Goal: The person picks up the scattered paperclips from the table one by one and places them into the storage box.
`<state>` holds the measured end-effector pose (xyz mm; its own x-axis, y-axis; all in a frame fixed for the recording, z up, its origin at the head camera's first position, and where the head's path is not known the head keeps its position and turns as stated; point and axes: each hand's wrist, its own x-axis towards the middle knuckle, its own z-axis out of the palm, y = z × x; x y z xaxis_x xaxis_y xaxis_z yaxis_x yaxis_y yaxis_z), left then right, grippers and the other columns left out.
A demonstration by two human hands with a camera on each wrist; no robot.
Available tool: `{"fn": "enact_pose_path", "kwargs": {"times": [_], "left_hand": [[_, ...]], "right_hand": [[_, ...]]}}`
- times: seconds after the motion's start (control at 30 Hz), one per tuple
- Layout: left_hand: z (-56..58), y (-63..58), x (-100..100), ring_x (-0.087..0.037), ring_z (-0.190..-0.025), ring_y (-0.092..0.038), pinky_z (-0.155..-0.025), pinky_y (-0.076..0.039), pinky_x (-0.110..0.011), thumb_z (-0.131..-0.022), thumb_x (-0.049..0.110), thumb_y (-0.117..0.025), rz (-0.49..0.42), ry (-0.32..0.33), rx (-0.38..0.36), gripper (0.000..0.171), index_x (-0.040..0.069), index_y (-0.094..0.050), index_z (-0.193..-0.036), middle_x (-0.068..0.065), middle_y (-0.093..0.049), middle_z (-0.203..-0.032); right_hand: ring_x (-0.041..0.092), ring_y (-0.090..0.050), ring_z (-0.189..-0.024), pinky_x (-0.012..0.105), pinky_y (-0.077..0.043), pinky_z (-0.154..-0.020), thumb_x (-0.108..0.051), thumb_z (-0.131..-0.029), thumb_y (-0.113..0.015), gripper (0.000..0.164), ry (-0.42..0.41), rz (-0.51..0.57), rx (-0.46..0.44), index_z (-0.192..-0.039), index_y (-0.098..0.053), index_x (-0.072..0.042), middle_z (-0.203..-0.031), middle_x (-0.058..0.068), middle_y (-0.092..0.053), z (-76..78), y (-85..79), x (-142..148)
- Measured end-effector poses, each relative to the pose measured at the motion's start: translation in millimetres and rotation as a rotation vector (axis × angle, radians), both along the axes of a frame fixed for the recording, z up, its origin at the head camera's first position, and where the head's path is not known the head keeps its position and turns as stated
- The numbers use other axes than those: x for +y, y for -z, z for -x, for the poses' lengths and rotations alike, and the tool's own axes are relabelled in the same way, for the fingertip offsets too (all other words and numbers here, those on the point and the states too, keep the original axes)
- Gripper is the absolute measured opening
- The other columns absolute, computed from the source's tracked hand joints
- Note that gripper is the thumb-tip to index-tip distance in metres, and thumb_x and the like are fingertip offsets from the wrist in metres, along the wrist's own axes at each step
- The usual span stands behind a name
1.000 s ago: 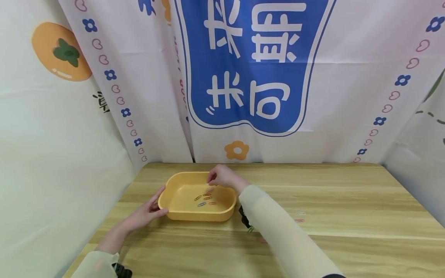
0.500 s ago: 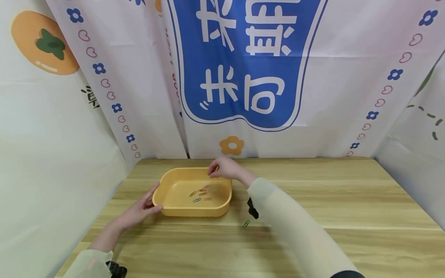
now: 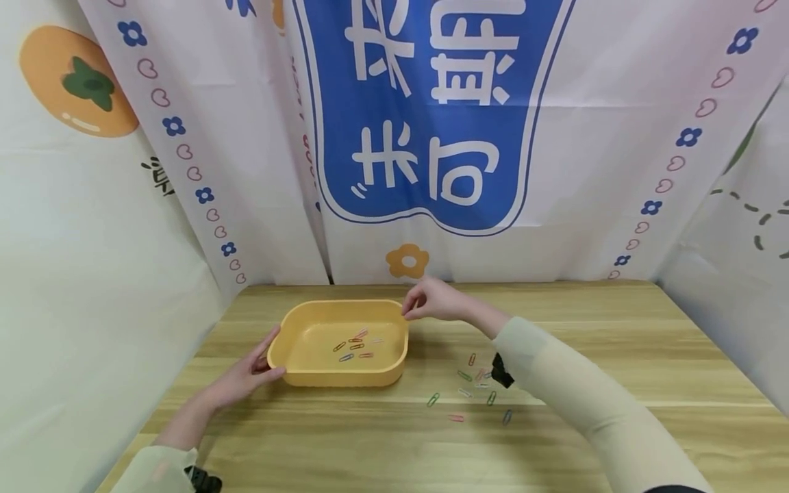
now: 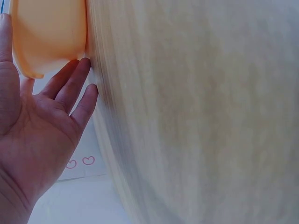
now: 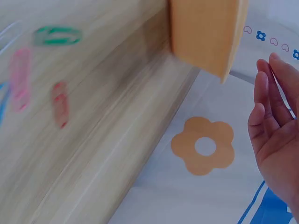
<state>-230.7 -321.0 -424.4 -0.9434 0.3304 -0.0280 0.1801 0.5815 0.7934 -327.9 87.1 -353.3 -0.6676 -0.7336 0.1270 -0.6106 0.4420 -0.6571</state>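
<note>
A yellow plastic tray [image 3: 339, 378] stands on the wooden table, with several coloured paper clips lying on its floor, a blue paper clip [image 3: 346, 357] among them. My left hand [image 3: 248, 378] rests against the tray's left end, thumb toward the front and the other fingers behind. In the left wrist view its fingers [image 4: 74, 86] look spread and mostly straight, touching the tray. Beside the tray's back right corner, my right hand [image 3: 434, 301] hovers with fingers loosely bent. The right wrist view shows nothing between its thumb and fingertips.
Right of the tray several loose paper clips are scattered on the table [image 3: 585, 370], including a green paper clip [image 3: 433, 399], a pink paper clip [image 3: 456, 418] and a dark blue paper clip [image 3: 507, 416]. A printed cloth [image 3: 481, 253] hangs behind the table's back edge.
My right hand has moved right, from over the tray to beside its right rim. A pale paper clip now lies in the tray below its earlier place. My left hand stays at the tray.
</note>
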Motion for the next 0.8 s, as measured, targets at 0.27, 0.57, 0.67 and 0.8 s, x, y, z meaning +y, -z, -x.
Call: {"fn": "enact_pose_path", "kwargs": {"times": [0.27, 0.57, 0.67, 0.8], "left_hand": [[-0.4, 2.1, -1.0, -0.048, -0.127, -0.043, -0.103, -0.032, -0.058, -0.097, 0.026, -0.062, 0.003, 0.006, -0.007, 0.086, 0.008, -0.003, -0.157, -0.037, -0.030, -0.145], [0.2, 0.8, -0.6, -0.047, -0.128, -0.042, -0.104, -0.032, -0.058, -0.097, 0.026, -0.061, -0.002, 0.001, -0.007, 0.085, 0.009, -0.003, -0.157, -0.036, -0.032, -0.144], [-0.3, 0.0, 0.0, -0.047, -0.128, -0.042, -0.104, -0.032, -0.058, -0.097, 0.026, -0.062, -0.002, 0.001, -0.007, 0.085, 0.009, -0.003, -0.157, -0.036, -0.032, -0.144], [-0.4, -0.7, 0.3, -0.047, -0.128, -0.042, -0.104, -0.033, -0.057, -0.097, 0.025, -0.062, -0.007, 0.005, -0.006, 0.086, 0.009, -0.003, -0.157, -0.036, -0.031, -0.145]], "right_hand": [[0.013, -0.062, -0.074, 0.022, -0.050, -0.065, -0.006, -0.087, -0.072, 0.008, -0.070, -0.048, -0.041, -0.092, -0.074, 0.000, -0.082, -0.008, -0.069, -22.3, 15.3, 23.9], [0.007, -0.061, -0.071, 0.021, -0.049, -0.062, -0.004, -0.086, -0.073, 0.004, -0.101, -0.073, -0.086, -0.089, -0.074, -0.001, -0.081, -0.009, -0.068, -48.8, 37.8, 37.9], [0.010, -0.061, -0.072, 0.021, -0.049, -0.062, -0.004, -0.085, -0.074, 0.004, -0.089, -0.087, -0.129, -0.089, -0.074, -0.004, -0.081, -0.009, -0.068, -53.7, 45.0, 40.8], [0.010, -0.062, -0.073, 0.021, -0.051, -0.064, -0.002, -0.084, -0.075, 0.006, -0.107, -0.097, -0.165, -0.089, -0.074, -0.004, -0.082, -0.004, -0.069, -57.2, 54.4, 42.1]]}}
